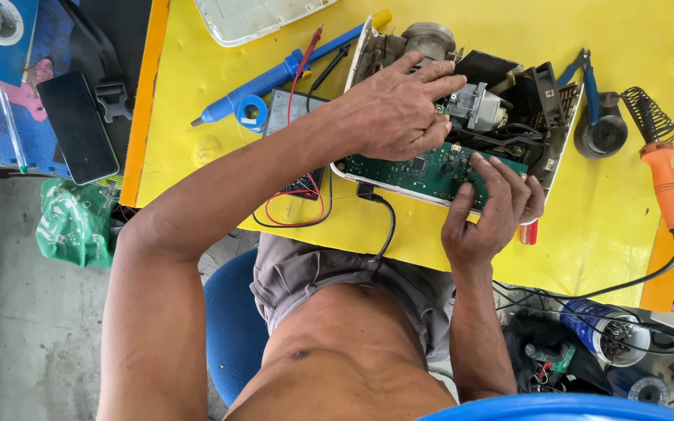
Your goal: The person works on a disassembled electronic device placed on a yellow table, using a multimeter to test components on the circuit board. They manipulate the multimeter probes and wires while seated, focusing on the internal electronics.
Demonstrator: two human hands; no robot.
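An opened white device lies on the yellow table, showing a green circuit board, a round lens and black parts inside. My left hand rests palm-down over the middle of the device, fingers spread toward a grey metal block. My right hand grips the near edge of the device and the board, thumb on the board. A red-handled tool pokes out just under my right hand.
A blue desoldering pump, a blue solder-wire spool, a multimeter with red and black leads lie left. An orange soldering iron, its stand and blue pliers lie right. A phone sits far left.
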